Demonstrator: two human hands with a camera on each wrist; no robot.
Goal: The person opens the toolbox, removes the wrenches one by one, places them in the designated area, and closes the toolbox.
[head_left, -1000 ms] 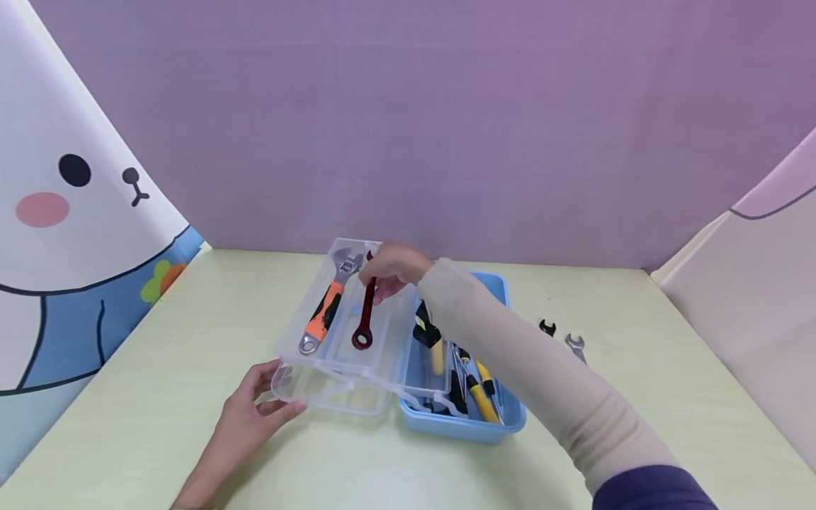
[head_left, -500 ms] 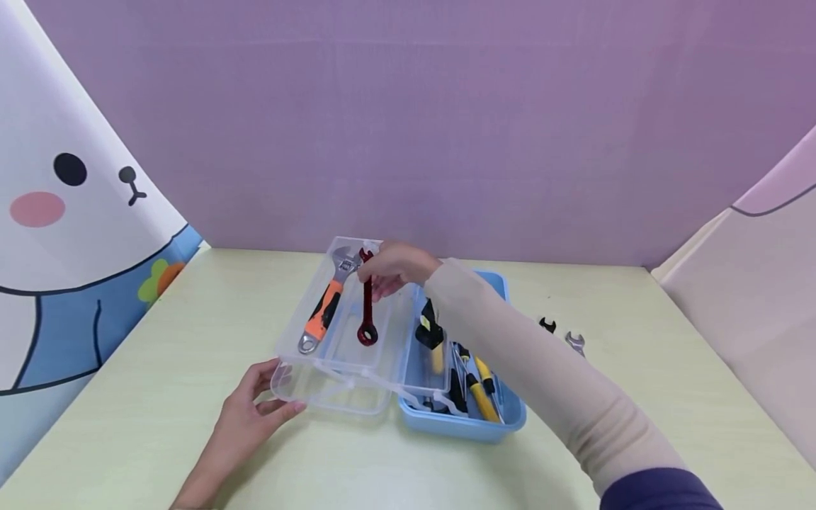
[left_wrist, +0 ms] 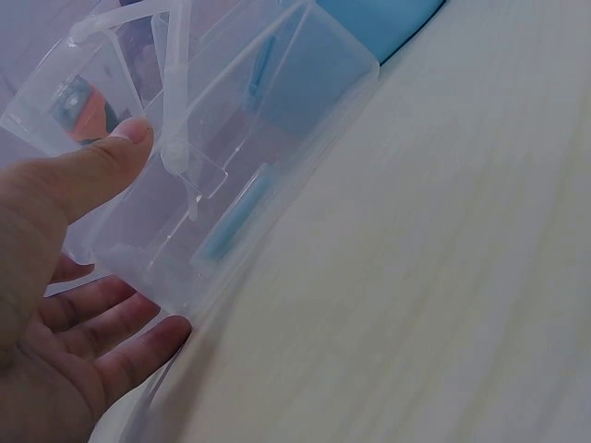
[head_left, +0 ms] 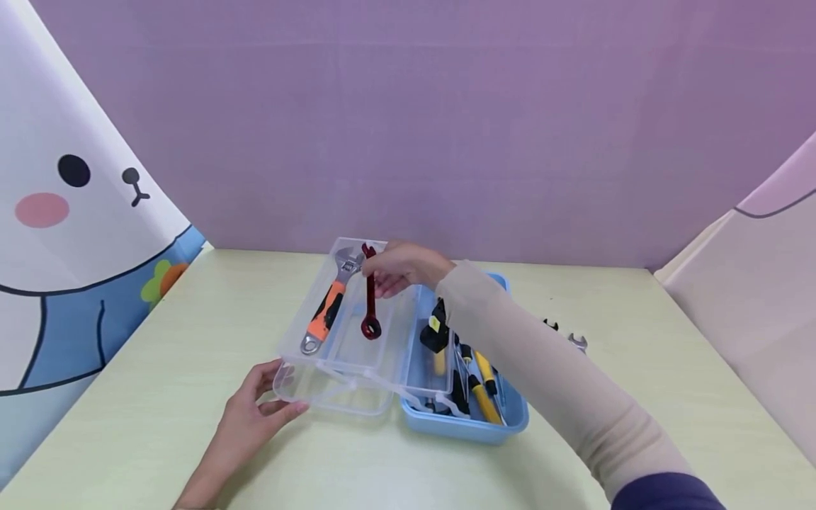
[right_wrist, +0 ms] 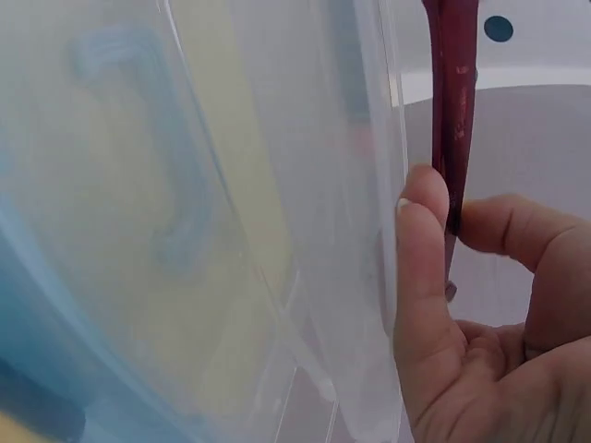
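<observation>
Right hand (head_left: 398, 268) grip is pinched on the red wrench (head_left: 370, 294), dangling it over the clear tray (head_left: 389, 340) beside the orange adjustable wrench (head_left: 326, 312). Left hand (head_left: 255, 414) steadies the tray corner. I reckon two spanners (head_left: 567, 334) on the tabletop (head_left: 637, 397) remain.

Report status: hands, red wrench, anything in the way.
Right hand pinches red wrench over clear tray. Left hand grips tray's near corner. Orange-handled wrench lies alongside, apart.
</observation>
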